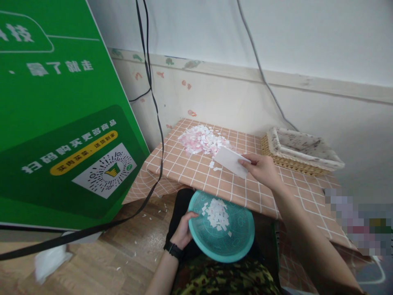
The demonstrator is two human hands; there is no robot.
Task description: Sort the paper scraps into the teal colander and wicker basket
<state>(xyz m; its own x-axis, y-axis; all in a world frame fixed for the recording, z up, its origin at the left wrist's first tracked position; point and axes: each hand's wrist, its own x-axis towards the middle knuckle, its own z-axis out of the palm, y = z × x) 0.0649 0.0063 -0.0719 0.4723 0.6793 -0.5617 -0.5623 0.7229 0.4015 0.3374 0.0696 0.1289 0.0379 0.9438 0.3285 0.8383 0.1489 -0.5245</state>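
1. My left hand (183, 230) is grasping the left rim of a teal colander (241, 231), thumb lying over the edge; a black wristband (173, 250) is circling that wrist.
2. The colander is sitting over my lap, just below the table's near edge, and loose white scraps (217, 215) are lying in it.
3. My right hand (262, 169) is pinching the right end of a white card (231, 161) between thumb and fingers, tilting it above the checked cloth (193, 172).
4. The card's left end is reaching the near right edge of a heap (202, 140) of white and pink bits; I cannot tell whether it is touching the cloth.
5. The heap is spreading across the table's far left part, while a lined wicker basket (285, 161) is standing far right, by the wall.
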